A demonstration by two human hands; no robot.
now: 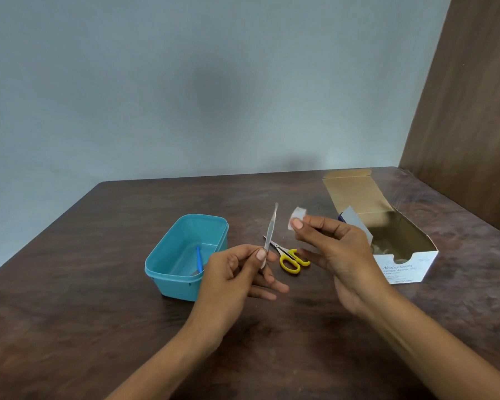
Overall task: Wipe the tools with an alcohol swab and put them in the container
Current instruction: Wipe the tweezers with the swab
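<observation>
Hands at centre of frame, both raised above the dark wood-grain worktop point(84, 284). Left hand point(237, 281) pinches the lower end of a nail file point(271, 232) between thumb and forefinger; file stands nearly upright, tip leaning slightly right, clear of the worktop. Remaining left fingers extended loosely below.

Right hand point(341, 246), right of centre, pinches a small white alcohol swab point(297, 215) between thumb and fingertips. Swab sits just right of the file's upper part, not touching it.

Teal plastic container point(168, 272), left of centre, rectangular, lid off, resting on the worktop. Inside, a thin blue-handled tool point(199, 258) lies along the bottom; its lower end is hidden behind the left hand.

Yellow-handled scissors point(289, 256) lie flat on the worktop between the two hands, blades closed and pointing to upper left, handles toward lower right.

Open cardboard box point(404, 264) at right of frame, flap raised at the back, front panel printed "Alcohol Swabs"; contents inside too dim to make out.
</observation>
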